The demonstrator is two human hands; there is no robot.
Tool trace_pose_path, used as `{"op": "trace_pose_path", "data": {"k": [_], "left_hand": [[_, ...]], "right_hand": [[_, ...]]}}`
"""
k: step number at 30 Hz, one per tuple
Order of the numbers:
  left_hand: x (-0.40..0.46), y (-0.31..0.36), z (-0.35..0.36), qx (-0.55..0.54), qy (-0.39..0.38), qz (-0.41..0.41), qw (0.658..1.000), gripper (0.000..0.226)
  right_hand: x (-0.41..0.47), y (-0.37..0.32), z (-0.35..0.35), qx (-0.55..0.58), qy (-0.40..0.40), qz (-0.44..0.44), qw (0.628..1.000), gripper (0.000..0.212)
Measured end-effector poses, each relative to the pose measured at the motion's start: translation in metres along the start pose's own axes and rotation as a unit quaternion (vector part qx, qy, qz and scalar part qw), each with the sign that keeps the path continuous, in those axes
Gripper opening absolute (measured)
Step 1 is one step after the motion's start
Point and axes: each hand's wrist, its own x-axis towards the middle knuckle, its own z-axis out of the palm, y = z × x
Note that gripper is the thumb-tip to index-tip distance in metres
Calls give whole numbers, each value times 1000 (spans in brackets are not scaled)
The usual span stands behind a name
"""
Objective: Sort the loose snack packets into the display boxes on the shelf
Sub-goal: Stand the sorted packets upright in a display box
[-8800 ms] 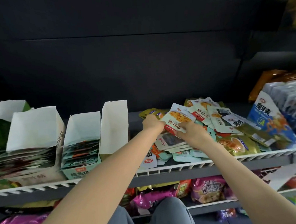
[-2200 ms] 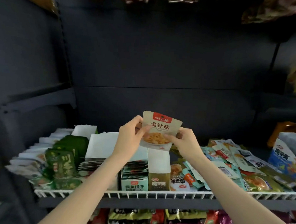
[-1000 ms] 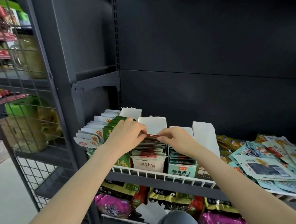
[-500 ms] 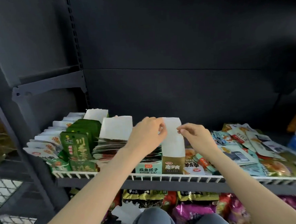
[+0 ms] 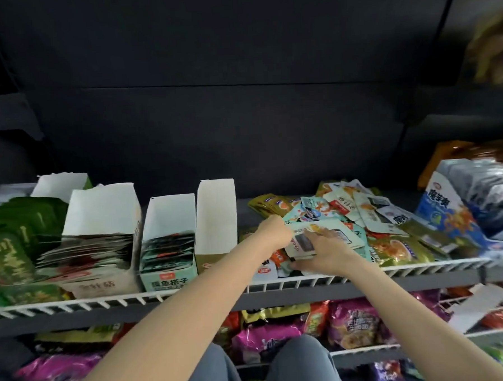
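Both forearms reach over the shelf's wire rim (image 5: 365,271) into the loose packet heap (image 5: 362,210). The right hand (image 5: 325,252), fingers spread, presses a pale teal packet (image 5: 325,236) flat, likely to steady it; the left hand (image 5: 273,233) curls at that packet's edge, grip unclear. Farther left stand the display boxes (image 5: 170,220), partly filled.

left hand (image 5: 274,231) fingers hidden, green packets (image 5: 3,255) blurred

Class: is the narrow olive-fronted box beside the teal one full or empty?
Seemingly empty: the olive-fronted box shows only bare white inner walls, while the teal box holds stacked packets.
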Motion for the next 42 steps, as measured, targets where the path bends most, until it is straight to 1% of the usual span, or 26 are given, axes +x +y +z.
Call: {"op": "trace_pose_path", "data": {"k": [1, 2, 3, 4, 5, 6, 8, 10, 11, 12, 14, 15, 17, 19, 20, 22, 24, 25, 27, 30, 34, 37, 39, 40, 41, 42], "left_hand": [[4, -3, 0, -35, 13, -15, 999, 29], [9, -6, 1, -70, 25, -26, 997, 29], [13, -8, 1, -107, 34, -32, 993, 27], [18, -11, 1, -139, 44, -31, 989, 23], [21, -12, -1, -163, 54, -23, 985, 20], [21, -11, -4, -178, 63, -14, 982, 19], [11, -6, -10, -206, 62, 15, 976, 24], [4, -5, -16, -244, 36, 39, 968, 38], [0, -5, -19, -244, 31, 52, 968, 41], [-3, -6, -21, -229, 33, 65, 971, 38], [-8, -10, -27, -189, 56, 86, 977, 34], [-11, -11, -31, -172, 72, 90, 978, 39], [-17, -14, -41, -172, 106, 103, 974, 52], [-29, -17, -58, -206, 123, 128, 962, 59], [-36, -18, -67, -214, 129, 147, 957, 56], [-50, -24, -89, -184, 158, 193, 951, 33], [-65, -35, -112, -133, 223, 228, 938, 8], [-73, -42, -124, -119, 255, 235, 930, 4], [-87, -58, -148, -120, 304, 245, 913, 8], [-111, -85, -177, -127, 350, 260, 891, 12], [-137, -124, -210, -101, 400, 258, 874, 8], [-147, -158, -229, -99, 412, 229, 876, 13], [-149, -177, -236, -115, 387, 198, 893, 15], [-149, -185, -237, -110, 376, 180, 902, 11], [-149, -192, -238, -92, 376, 168, 907, 6], [-151, -197, -238, -70, 386, 157, 906, 8]], "right_hand": [[-1, -3, 1, -25, 12, -8, 1000, 86], [-1, -6, 0, -26, 27, -18, 999, 67], [-1, -7, -1, -14, 43, -34, 998, 47], [-2, -10, -3, 3, 59, -51, 997, 33], [-4, -12, -6, 21, 75, -62, 995, 26], [-6, -13, -9, 40, 94, -69, 992, 26], [-9, -15, -15, 72, 138, -70, 985, 37], [-11, -15, -19, 142, 161, -54, 975, 44], [-13, -15, -22, 187, 164, -44, 968, 44], [-14, -17, -24, 226, 166, -38, 959, 43], [-18, -20, -31, 271, 197, -42, 941, 43], [-21, -23, -35, 296, 225, -51, 927, 42], [-29, -30, -46, 375, 266, -82, 884, 39], [-37, -40, -57, 458, 266, -114, 841, 31], [-41, -47, -62, 490, 260, -130, 822, 27], [-50, -64, -69, 516, 244, -169, 804, 25], [-56, -86, -74, 514, 226, -204, 802, 24], [-59, -98, -76, 507, 218, -217, 805, 22], [-61, -122, -77, 469, 202, -242, 825, 18], [-63, -164, -72, 411, 181, -277, 849, 23], [-65, -223, -57, 405, 189, -302, 842, 24], [-61, -258, -42, 398, 179, -304, 847, 23], [-56, -272, -31, 368, 184, -296, 862, 21], [-52, -277, -26, 346, 188, -291, 872, 20], [-50, -280, -22, 321, 190, -285, 883, 20], [-48, -283, -19, 301, 191, -280, 891, 19]]}}
